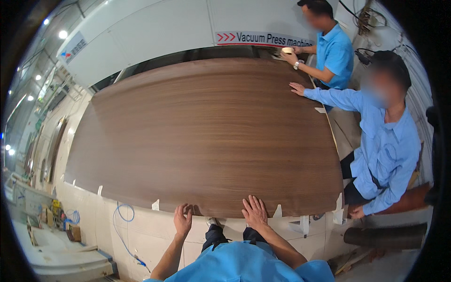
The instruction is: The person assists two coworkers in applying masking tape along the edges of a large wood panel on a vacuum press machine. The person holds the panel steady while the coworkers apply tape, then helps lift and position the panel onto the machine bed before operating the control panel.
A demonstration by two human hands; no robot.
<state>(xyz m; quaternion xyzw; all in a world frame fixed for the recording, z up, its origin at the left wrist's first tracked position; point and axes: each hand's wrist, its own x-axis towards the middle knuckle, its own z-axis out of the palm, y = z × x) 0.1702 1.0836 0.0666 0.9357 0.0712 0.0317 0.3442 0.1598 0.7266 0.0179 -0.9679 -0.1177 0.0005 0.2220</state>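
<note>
maybe the brown sheet (206, 141) could be creased if pushed too hard by the spread right hand (255, 214) or the loosely curled left hand (182, 221) at the near edge.

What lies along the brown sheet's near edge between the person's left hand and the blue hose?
One small white piece, at the edge of the brown sheet; the head view shows it.

Smooth, satiny wood-grain panel (202, 136) with matt, papery white tape (156, 205).
</note>
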